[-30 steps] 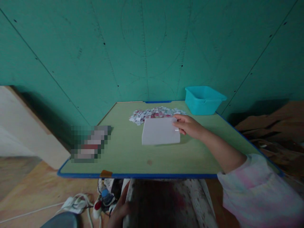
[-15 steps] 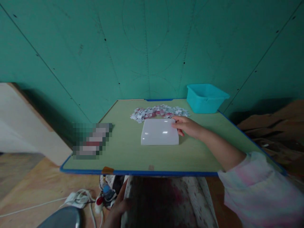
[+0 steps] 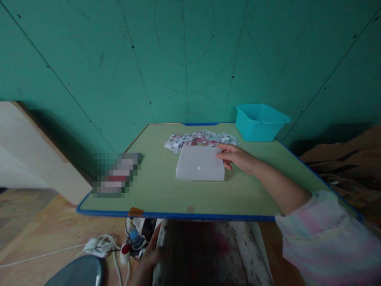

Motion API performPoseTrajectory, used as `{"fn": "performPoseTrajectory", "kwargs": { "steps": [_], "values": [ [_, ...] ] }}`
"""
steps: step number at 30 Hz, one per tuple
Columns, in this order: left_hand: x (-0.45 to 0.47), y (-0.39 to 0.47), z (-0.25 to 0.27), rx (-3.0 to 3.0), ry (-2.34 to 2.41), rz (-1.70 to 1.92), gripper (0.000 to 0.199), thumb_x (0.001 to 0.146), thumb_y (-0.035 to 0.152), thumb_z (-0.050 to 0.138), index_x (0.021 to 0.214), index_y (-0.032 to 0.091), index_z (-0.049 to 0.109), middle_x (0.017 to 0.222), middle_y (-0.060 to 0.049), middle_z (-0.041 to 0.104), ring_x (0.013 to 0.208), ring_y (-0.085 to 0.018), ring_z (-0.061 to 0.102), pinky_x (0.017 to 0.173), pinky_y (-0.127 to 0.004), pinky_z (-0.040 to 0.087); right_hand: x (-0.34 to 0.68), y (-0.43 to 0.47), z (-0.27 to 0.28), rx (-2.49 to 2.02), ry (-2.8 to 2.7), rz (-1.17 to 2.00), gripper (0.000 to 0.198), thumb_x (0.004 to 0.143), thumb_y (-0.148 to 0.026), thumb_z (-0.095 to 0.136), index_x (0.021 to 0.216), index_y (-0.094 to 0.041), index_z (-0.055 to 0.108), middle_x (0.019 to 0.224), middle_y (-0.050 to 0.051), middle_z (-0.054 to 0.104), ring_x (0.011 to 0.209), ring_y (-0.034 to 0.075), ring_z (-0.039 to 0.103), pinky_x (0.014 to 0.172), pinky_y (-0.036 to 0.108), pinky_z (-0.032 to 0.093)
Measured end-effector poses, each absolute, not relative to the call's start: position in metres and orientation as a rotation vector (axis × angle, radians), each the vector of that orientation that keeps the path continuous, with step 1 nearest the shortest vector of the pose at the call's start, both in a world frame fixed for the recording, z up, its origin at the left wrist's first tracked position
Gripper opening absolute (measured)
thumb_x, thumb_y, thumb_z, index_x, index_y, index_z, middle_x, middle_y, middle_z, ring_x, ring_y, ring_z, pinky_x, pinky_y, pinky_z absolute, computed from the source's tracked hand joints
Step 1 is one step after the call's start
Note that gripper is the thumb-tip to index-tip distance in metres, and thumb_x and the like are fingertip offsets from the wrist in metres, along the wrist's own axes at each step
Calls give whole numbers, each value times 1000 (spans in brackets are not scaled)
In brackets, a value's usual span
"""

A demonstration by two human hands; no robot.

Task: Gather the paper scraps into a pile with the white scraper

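A glossy white sheet [image 3: 200, 163] with a bent near edge sits over the middle of the table, its far edge tilted up. My right hand [image 3: 233, 157] pinches its upper right edge, thumb on top and the other fingers beneath or beside it. Just behind the sheet lies a long pile of small paper pieces [image 3: 196, 138], mostly white with some pink ones. Below the table's front edge my left hand [image 3: 153, 254] rests in shadow beside my lap; its fingers are too dark to make out.
The greenish table [image 3: 154, 192] has a blue edge. A turquoise plastic basket [image 3: 258, 123] stands at its back right corner. A pixelated flat object [image 3: 117, 174] lies at the left. Cables and a power strip [image 3: 98, 247] are on the floor beside a grey stool [image 3: 77, 272].
The sheet's far edge has lifted slightly, and its shine has shifted. My right hand keeps its pinch on the edge. The view has shifted a little.
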State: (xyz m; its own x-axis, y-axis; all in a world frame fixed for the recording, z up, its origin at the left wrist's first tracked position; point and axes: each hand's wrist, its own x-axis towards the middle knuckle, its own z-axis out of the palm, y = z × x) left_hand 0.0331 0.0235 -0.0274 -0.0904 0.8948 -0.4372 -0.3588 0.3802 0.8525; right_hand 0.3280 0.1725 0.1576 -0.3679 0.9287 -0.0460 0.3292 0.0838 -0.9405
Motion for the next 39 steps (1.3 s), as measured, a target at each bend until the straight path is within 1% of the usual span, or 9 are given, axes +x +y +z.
{"fn": "performPoseTrajectory", "kwargs": {
  "steps": [2, 6, 12, 15, 20, 24, 28, 33, 39],
  "values": [
    [34, 24, -26, 542, 1208, 1184, 88, 40, 1, 66, 125, 18, 48, 52, 8, 65, 60, -18, 61, 59, -22, 49, 329, 175, 159, -1240, -1677, 1201, 7, 76, -24, 46, 77, -17, 46, 52, -6, 46, 37, 5, 38, 39, 20, 24],
    [38, 24, -20, 478, 1254, 1242, 96, 36, -7, 65, 127, 16, 46, 49, 9, 62, 52, -15, 60, 48, -18, 45, 332, 182, 157, -1302, -1606, 1091, 5, 76, -20, 45, 72, -18, 43, 48, -7, 43, 35, 4, 36, 37, 20, 23],
    [38, 18, -15, 442, 1148, 1181, 85, 41, 2, 67, 124, 12, 49, 36, 12, 51, 33, -10, 43, 36, -20, 36, 330, 179, 150, -1312, -1703, 1260, 6, 75, -21, 49, 79, -16, 49, 46, -6, 46, 34, 5, 39, 36, 19, 22],
    [37, 20, -18, 488, 1180, 1131, 88, 41, 3, 67, 126, 16, 48, 40, 11, 55, 37, -12, 49, 39, -21, 38, 328, 176, 152, -1251, -1709, 1352, 11, 76, -23, 49, 84, -16, 50, 50, -5, 48, 35, 5, 39, 37, 19, 23],
    [35, 22, -24, 488, 1204, 1194, 82, 38, 3, 66, 117, 18, 56, 56, 4, 67, 61, -20, 62, 49, -23, 44, 329, 180, 154, -1314, -1591, 1129, 3, 75, -20, 48, 74, -17, 47, 52, -5, 46, 37, 5, 40, 38, 20, 26],
    [33, 22, -24, 421, 1150, 1141, 71, 38, 3, 68, 106, 19, 61, 40, 10, 55, 39, -12, 47, 42, -21, 40, 334, 190, 148, -1376, -1538, 1018, 2, 78, -20, 46, 77, -19, 46, 49, -6, 46, 36, 7, 41, 39, 21, 29],
    [34, 23, -22, 498, 1187, 1142, 74, 37, -5, 66, 107, 19, 61, 31, 14, 44, 31, -8, 38, 37, -19, 34, 341, 197, 142, -1434, -1519, 980, 2, 77, -20, 47, 79, -19, 48, 46, -6, 46, 35, 8, 41, 39, 21, 28],
    [36, 24, -22, 491, 1195, 1217, 65, 39, -1, 61, 101, 17, 63, 36, 12, 49, 38, -10, 45, 38, -19, 33, 335, 188, 147, -1420, -1564, 1117, 2, 73, -16, 49, 71, -18, 48, 47, -4, 47, 36, 7, 39, 37, 22, 25],
    [37, 22, -22, 488, 1168, 1162, 80, 39, 1, 63, 117, 18, 55, 37, 11, 51, 40, -14, 48, 41, -21, 35, 330, 182, 153, -1330, -1575, 1197, 5, 74, -18, 46, 78, -17, 49, 59, -3, 49, 40, 6, 40, 39, 21, 29]
  ]
}}
